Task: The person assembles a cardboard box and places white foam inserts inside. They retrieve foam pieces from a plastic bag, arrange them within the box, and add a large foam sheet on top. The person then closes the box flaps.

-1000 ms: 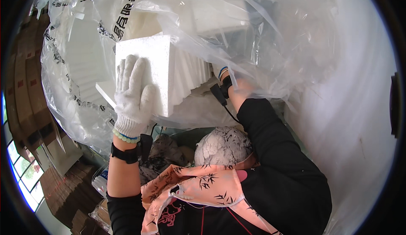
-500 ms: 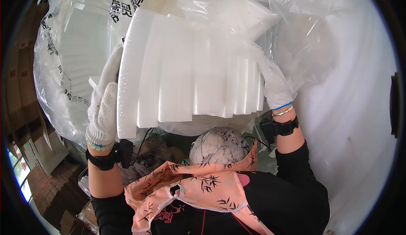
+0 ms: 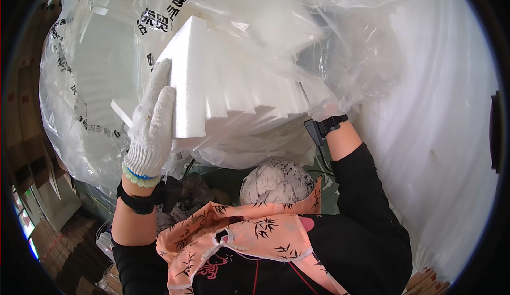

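Supporting white foam sheets point(image 3: 234, 79), partly under clear plastic bag point(image 3: 366, 56), between flat, uncurled left grip point(image 3: 152, 119) and right grip point(image 3: 322, 102), too veiled to tell whether closed; liable to slip mid-stack under uneven squeezing.

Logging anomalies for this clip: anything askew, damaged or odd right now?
Yes, mildly: the white sheets have stepped lower edges instead of lining up flush, and a thin white strip sticks out left of the left hand, out of line with them. No spill or clear damage visible.
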Demonstrator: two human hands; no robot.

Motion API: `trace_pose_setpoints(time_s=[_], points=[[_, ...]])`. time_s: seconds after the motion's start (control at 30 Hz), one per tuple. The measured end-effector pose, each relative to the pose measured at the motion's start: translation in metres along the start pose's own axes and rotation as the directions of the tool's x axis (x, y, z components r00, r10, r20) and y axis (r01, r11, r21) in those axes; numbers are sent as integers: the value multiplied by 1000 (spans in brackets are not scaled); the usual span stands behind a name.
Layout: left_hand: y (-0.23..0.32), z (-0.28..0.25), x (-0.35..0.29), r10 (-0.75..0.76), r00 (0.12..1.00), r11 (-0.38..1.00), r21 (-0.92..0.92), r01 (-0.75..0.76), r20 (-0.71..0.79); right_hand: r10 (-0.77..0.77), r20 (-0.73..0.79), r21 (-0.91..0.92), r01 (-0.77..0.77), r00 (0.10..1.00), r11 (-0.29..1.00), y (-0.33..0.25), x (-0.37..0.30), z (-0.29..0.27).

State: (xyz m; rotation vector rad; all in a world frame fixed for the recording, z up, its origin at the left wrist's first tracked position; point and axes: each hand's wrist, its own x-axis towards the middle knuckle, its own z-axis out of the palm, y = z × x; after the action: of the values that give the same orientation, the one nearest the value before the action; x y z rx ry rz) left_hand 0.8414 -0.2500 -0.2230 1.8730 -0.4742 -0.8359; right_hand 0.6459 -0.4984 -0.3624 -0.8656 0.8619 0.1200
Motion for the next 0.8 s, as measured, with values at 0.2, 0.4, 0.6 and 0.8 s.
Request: trace_pose_setpoints(time_s=[0.2, 0.4, 0.6, 0.8], points=[[15, -14, -17, -98, 995, 995, -29, 97, -32, -22, -88, 44, 26, 996, 999, -9, 34, 7], [15, -46, -25, -13, 999, 999, 36, 14, -30, 79, -130, 67, -70, 988, 995, -13, -26, 29], [26, -49, -33, 91, 996, 996, -6, -91, 4, -508, -174, -490, 374, 844, 788, 1, -56, -13], [13, -22, -29, 374, 922, 919, -177, -353, 102, -628, -359, -201, 600, 691, 775, -51, -133, -25]])
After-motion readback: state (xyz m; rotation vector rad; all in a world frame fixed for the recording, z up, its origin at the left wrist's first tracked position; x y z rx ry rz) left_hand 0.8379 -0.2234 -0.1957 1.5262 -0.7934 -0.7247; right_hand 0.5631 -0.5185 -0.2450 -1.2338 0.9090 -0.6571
